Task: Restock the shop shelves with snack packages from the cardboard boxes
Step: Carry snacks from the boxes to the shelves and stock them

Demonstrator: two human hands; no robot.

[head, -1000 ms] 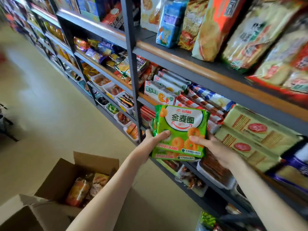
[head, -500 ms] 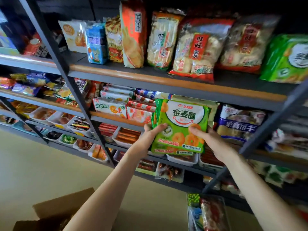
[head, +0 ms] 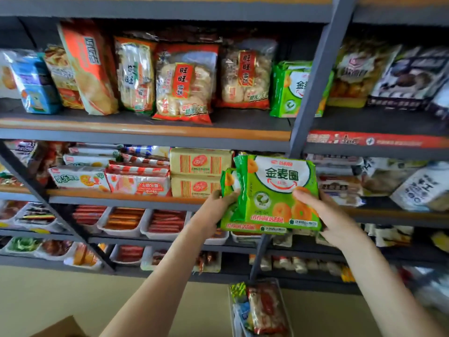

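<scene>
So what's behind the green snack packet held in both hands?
A second matching green packet sits behind the front green packet, peeking out at its left edge and bottom. The left hand and right hand grip the pair. Shelf stock behind them is covered.

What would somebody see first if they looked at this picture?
The bright green snack packs in the middle, held up between the left grip and right grip. Next, the big red rice-cracker bag on the shelf above, with a matching green pack standing further right.
</scene>
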